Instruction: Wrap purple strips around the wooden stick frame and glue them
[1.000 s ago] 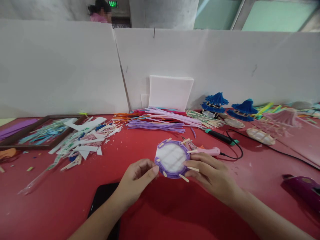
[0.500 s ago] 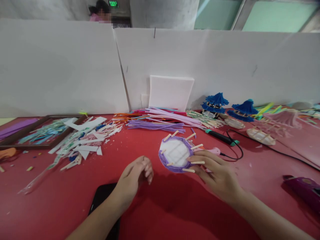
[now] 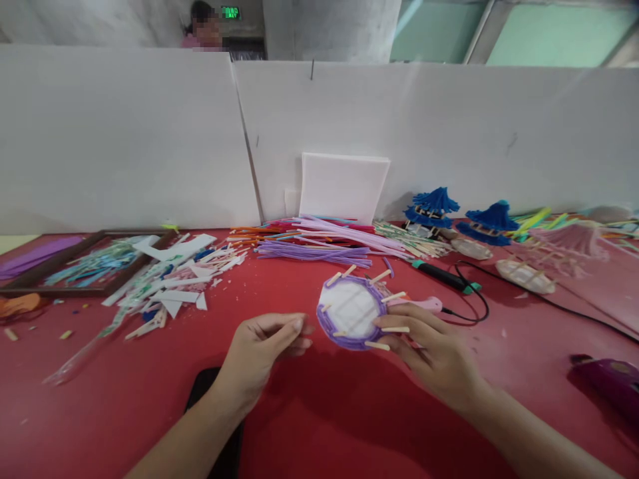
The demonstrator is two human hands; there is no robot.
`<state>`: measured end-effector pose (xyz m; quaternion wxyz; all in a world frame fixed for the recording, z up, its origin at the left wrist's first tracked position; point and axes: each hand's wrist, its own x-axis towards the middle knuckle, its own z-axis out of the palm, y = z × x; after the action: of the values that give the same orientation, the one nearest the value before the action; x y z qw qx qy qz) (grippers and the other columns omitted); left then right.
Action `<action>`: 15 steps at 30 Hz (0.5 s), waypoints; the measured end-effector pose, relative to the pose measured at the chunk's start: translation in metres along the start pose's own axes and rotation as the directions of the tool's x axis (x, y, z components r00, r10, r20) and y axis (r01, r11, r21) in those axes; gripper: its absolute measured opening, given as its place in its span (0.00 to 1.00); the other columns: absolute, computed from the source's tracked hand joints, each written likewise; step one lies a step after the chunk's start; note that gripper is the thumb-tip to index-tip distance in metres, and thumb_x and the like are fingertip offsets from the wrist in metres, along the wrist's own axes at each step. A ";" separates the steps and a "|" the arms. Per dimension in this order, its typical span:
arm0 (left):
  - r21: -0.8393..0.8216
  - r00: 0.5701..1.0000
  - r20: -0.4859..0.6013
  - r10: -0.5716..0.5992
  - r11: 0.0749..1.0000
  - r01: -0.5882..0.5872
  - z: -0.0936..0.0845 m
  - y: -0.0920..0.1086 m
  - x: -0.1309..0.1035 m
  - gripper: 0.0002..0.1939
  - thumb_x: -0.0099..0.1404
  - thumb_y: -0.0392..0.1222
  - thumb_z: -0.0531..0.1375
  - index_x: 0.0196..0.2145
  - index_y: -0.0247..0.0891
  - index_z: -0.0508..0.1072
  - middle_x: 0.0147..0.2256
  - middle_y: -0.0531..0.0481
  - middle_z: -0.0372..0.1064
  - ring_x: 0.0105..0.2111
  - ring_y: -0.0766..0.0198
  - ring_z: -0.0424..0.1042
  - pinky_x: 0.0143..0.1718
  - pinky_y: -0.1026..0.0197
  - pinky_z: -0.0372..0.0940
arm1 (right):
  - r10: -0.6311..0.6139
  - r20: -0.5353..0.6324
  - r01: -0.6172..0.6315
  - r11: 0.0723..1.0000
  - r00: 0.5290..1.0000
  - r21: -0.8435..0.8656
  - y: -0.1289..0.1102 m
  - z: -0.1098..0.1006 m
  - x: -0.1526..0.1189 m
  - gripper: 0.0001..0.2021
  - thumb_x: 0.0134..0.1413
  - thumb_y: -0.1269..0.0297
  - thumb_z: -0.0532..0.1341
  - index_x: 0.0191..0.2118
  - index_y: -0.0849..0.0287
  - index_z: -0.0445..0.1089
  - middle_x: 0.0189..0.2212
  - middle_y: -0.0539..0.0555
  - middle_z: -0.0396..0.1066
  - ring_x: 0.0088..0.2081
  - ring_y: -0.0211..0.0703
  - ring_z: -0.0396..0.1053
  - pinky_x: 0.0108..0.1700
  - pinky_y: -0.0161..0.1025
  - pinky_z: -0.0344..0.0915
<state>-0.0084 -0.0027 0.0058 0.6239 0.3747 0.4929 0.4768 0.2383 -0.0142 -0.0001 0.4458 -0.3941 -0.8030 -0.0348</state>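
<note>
Fingers of the right hand, seen in the head view, are gripping the right edge of a white disc with a purple rim; the grip is closing narrowly on that edge and holding the disc above the red table, its face tilting toward the camera; short pale sticks are jutting out around the rim, a few of them lying close beside the gripping fingers; the left hand is hovering just left of the disc, apart from it, thumb and fingertips drawing near one another; whether anything small is sitting between them, I cannot tell; a pink-handled tool is lying just beyond the grip, and a black handle with green ends is resting farther off; purple stems are lying in a bundle beyond the held disc, with white sheets leaning upright behind them; blue-roofed models are standing beyond the grip and to its right; paper scraps are lying well left of it; a black phone-like slab is lying partly hidden below the left forearm.
</note>
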 end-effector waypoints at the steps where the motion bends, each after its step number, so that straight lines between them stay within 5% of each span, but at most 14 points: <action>1: -0.004 1.000 -0.005 0.009 1.000 -0.009 0.000 0.000 0.000 0.12 0.45 0.44 0.71 0.27 0.37 0.80 0.25 0.50 0.77 0.22 0.69 0.73 0.27 0.68 0.68 | -0.005 0.001 0.005 1.000 1.000 -0.002 0.000 0.000 0.000 0.10 0.61 0.60 0.55 0.36 0.57 0.73 0.32 0.55 0.75 0.35 0.40 0.74 0.37 0.34 0.71; 15: 0.025 0.996 -0.025 0.081 0.996 -0.080 -0.001 -0.003 0.005 0.10 0.45 0.43 0.71 0.27 0.39 0.80 0.25 0.52 0.77 0.24 0.71 0.72 0.29 0.70 0.68 | -0.013 -0.004 0.013 1.000 1.000 0.003 0.002 0.002 -0.001 0.11 0.61 0.60 0.55 0.36 0.56 0.73 0.32 0.55 0.75 0.35 0.40 0.74 0.37 0.34 0.72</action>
<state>-0.0079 0.0015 0.0011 0.5932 0.3958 0.4911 0.5003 0.2388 -0.0125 -0.0024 0.4478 -0.3880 -0.8047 -0.0375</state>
